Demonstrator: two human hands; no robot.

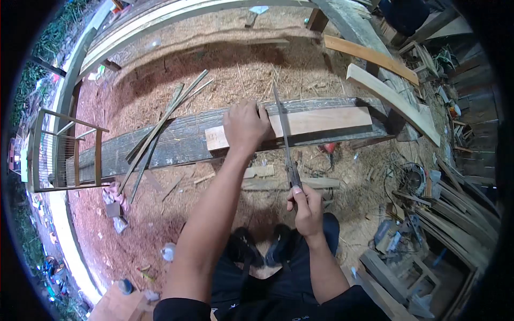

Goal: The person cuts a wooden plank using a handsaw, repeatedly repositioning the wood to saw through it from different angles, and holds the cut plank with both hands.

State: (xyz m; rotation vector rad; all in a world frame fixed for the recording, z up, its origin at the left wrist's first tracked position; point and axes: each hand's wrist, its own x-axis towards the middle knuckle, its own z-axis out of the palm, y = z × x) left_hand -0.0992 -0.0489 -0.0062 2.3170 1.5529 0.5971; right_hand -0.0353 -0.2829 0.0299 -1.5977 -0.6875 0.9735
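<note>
A pale wooden block (326, 120) lies lengthwise on a weathered grey beam (187, 140). My left hand (246, 124) grips the block near its left end, fingers over the far edge. My right hand (307, 207) is closed around the dark handle of a handsaw (282, 120), nearer to my body than the beam. The saw's narrow blade crosses the block just right of my left hand, its tip pointing away from me. Whether the blade has cut into the wood cannot be made out.
Thin strips (166, 120) lie across the beam's left part, beside a wire cage (67, 150). Boards (393, 101) rest at the upper right. Sawdust covers the ground. Scrap wood (450, 230) is piled at the right, near a round metal part (413, 179).
</note>
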